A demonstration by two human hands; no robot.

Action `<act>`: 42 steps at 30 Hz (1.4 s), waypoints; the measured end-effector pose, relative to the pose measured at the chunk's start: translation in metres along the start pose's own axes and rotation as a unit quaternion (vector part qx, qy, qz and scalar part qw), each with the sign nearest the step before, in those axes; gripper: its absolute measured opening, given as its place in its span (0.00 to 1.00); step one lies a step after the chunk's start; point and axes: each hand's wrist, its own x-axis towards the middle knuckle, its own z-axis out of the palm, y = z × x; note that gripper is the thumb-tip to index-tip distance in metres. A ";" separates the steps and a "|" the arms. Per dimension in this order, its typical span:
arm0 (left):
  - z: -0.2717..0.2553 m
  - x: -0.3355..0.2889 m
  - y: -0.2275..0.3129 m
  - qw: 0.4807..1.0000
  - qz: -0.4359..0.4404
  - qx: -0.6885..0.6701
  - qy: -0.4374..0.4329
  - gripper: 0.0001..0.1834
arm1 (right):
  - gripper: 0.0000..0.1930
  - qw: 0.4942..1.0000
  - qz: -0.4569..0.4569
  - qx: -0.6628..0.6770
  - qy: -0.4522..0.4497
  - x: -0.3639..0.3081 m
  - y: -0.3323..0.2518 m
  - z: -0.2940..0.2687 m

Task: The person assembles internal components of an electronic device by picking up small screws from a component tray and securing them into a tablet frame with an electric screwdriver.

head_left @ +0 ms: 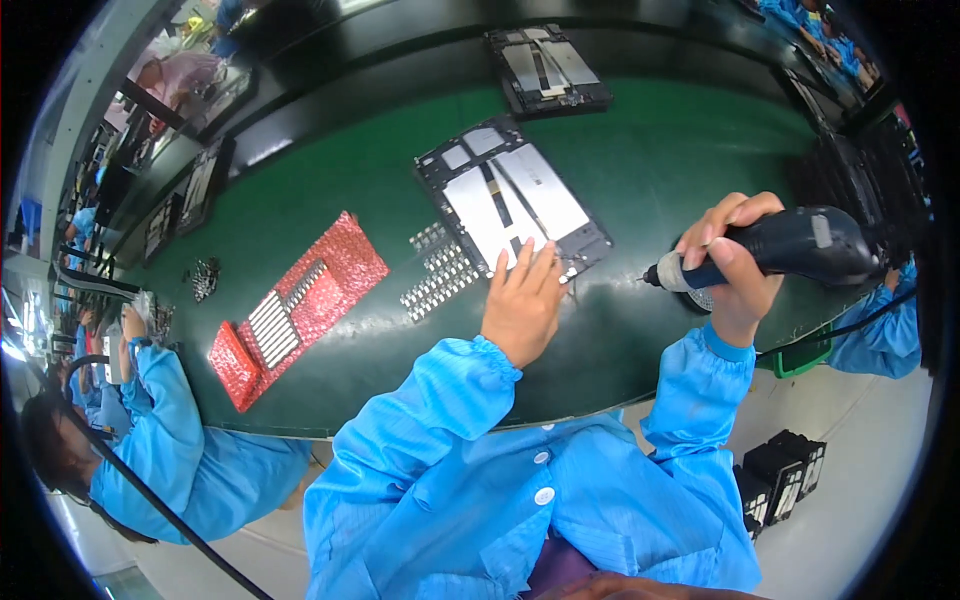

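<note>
An open tablet-like device lies slanted on the green table, its silver plates and black strip cables facing up. My left hand rests with outstretched fingers on its near edge and grips nothing. To the right, my right hand is closed around a black electric screwdriver. The bit points left, a short way from the device's near right corner. Beneath that hand sits a small round container, mostly hidden. Rows of small metal parts lie left of the device.
Red bubble wrap carries a sheet of white strips on the left. Another opened device lies at the back. Small dark parts sit far left. A co-worker works there. Black device stacks stand on the floor at right.
</note>
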 end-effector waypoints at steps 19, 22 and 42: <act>-0.013 0.127 -0.211 0.949 -0.184 0.235 -0.106 0.10 | 0.15 0.979 0.203 0.000 0.020 -0.007 0.068 -0.008; -0.020 0.118 -0.197 0.975 -0.078 0.193 -0.075 0.14 | 0.16 0.977 0.208 -0.010 0.034 -0.003 0.075 -0.011; -0.087 0.004 -0.099 0.973 0.074 0.020 -0.217 0.15 | 0.15 0.977 0.213 -0.011 0.022 -0.010 0.072 0.000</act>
